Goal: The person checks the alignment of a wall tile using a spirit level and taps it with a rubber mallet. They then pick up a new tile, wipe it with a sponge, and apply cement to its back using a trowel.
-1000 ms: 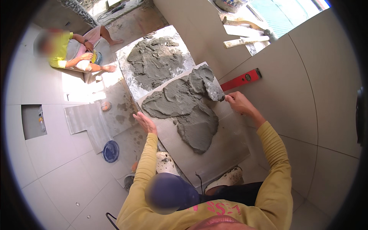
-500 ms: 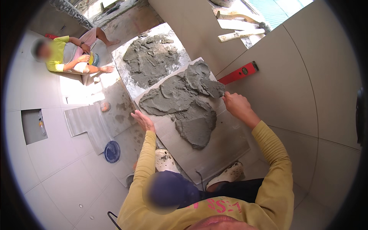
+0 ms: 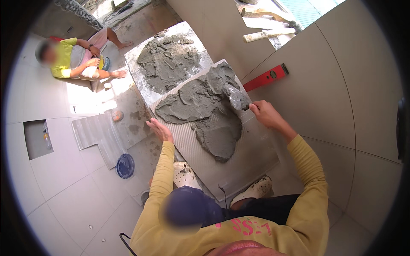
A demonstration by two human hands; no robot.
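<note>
In my right hand (image 3: 270, 114) is the handle of a trowel (image 3: 237, 97), its metal blade smeared with grey mortar. The fingers are wrapped round it at the right edge of a large tile (image 3: 181, 143). Thick wet mortar (image 3: 220, 134) lies spread over the middle and far part of the tile's ribbed back. At the tile's left edge, my left hand (image 3: 161, 130) rests with fingers stretched out, holding nothing. Beyond the tile, a whitish spattered board (image 3: 200, 51) carries another heap of mortar (image 3: 166, 64).
A red spirit level (image 3: 267, 77) leans by the right wall. Wooden-handled tools (image 3: 269, 34) lie on the ledge above. To the left are cut tile pieces (image 3: 102, 136) and a dark blue tub (image 3: 125, 166). A co-worker (image 3: 66, 59) in a yellow top sits at the far left.
The trowel blade has turned, now showing more bare metal, and has slid slightly toward me over the mortar. My right hand has shifted a little right; my left hand stays at the tile edge.
</note>
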